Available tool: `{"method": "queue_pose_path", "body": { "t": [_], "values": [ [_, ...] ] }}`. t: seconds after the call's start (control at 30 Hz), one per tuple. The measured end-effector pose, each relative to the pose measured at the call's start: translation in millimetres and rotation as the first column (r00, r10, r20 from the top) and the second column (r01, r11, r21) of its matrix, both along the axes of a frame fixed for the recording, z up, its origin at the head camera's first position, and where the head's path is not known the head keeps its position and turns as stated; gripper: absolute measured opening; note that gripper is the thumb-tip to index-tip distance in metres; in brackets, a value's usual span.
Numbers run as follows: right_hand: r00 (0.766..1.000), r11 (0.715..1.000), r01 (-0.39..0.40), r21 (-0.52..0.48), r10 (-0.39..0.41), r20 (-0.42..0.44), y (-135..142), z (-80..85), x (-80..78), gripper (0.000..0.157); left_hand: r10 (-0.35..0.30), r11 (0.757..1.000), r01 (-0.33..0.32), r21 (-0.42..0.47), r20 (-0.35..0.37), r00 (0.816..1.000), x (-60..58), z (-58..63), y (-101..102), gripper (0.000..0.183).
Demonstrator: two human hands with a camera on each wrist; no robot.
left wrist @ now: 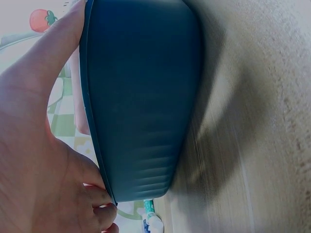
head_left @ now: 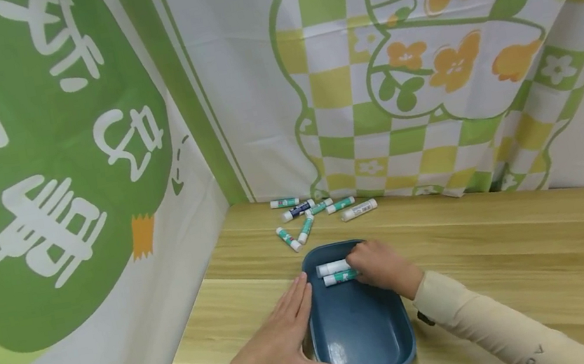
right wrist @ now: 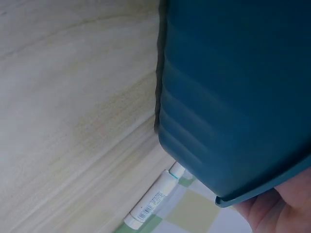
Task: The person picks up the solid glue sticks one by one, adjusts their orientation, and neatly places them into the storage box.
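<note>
A dark blue rectangular tray (head_left: 360, 331) stands on the table between the hands. Inside its far end lie a white glue stick (head_left: 332, 268) and a green-and-white glue stick (head_left: 339, 277), side by side. My right hand (head_left: 384, 266) reaches over the tray's right rim with curled fingers and holds the right ends of these sticks; its fingertips are hidden. Against the left side of the tray rests my left hand (head_left: 280, 338), fingers straight along the rim and thumb spread to the near corner. The left wrist view shows this hand (left wrist: 53, 131) touching the rim.
Beyond the tray lie several loose glue sticks, among them a dark blue one (head_left: 298, 210), a green one (head_left: 340, 205) and a white one (head_left: 359, 210). A patterned curtain (head_left: 334, 85) hangs behind the table (head_left: 514, 261), and a green-and-white cloth (head_left: 49, 184) at the left.
</note>
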State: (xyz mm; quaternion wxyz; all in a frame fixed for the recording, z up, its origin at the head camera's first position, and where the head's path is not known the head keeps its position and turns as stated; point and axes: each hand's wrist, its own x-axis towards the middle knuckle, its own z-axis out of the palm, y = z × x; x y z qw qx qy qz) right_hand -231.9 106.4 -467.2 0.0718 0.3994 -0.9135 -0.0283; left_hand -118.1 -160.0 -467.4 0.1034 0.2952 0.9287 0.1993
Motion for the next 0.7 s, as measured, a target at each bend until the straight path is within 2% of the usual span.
{"method": "queue_pose_path", "body": {
  "t": [0.33, 0.53, 0.7],
  "values": [
    [1.0, 1.0, 0.008, -0.017, -0.008, -0.011, 2, 4.3, 3.9, 0.019, 0.003, 1.0, -0.003, 0.007, 0.0, 1.0, -0.9, -1.5, 0, 0.146],
    [1.0, 0.984, -0.029, -0.175, 0.03, 0.004, 11, 18.9, -2.8, 0.013, 0.006, 1.0, -0.006, 0.006, -0.005, 1.0, -1.1, -2.4, 0, 0.146],
    [0.999, 0.958, -0.013, -0.285, 0.023, 0.031, 27, 32.5, -12.9, 0.023, 0.006, 1.0, -0.006, 0.004, -0.004, 1.0, -1.1, -2.3, 1, 0.147]
  ]
}}
